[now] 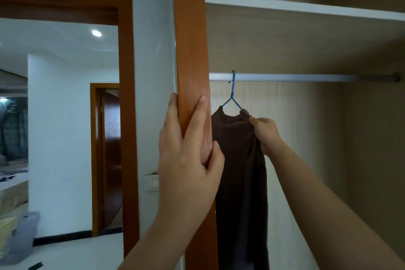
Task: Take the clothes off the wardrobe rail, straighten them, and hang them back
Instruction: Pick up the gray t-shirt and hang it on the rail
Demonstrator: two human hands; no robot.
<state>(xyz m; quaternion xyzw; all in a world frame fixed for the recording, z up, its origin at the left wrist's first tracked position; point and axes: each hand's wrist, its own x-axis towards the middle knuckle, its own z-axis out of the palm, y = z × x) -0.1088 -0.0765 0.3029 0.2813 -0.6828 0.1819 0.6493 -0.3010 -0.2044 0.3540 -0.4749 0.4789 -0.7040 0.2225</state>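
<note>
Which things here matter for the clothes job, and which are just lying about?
Job: dark brown garment, blue wire hanger, silver metal rail, right hand pinching it, left hand holding the orange wooden wardrobe post.
Lying about: white wall switch, grey bundle on the floor.

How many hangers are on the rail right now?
1: a blue hanger near the rail's left end, carrying the brown garment. The wooden post may hide others.

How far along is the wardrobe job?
Done: nothing clearly; only one brown top hangs on the rail, by a blue hanger. In hand: the right hand pinches its shoulder while the left hand holds the wooden post. Left: lift it off, straighten, rehang, unless already done; I cannot tell.
</note>
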